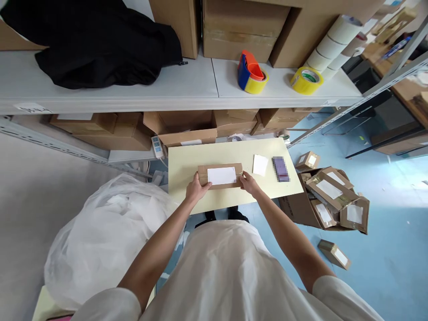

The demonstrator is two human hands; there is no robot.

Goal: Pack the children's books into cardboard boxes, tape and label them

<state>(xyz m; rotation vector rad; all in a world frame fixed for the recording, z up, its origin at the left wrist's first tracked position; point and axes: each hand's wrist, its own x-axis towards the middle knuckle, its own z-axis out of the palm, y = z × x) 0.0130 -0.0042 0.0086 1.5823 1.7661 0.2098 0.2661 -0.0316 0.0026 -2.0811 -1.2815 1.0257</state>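
A narrow brown cardboard box (219,166) with a white label (221,175) on top lies on the pale yellow table (183,156). My left hand (196,189) grips its left end, thumb on the upper face near the label. At the opposite end my right hand (249,183) is closed on the box edge, close to a small shiny spot too small to make out. To the right of the box rest a small stack of white paper (260,165) and a blurred purple phone-shaped item (281,169).
A shelf (187,84) beyond the table holds a tape dispenser (251,73), yellow tape (306,80) and a black garment (107,44). On the floor at right stands a carton of labelled parcels (290,209). A large translucent plastic bag (103,240) bulges at left.
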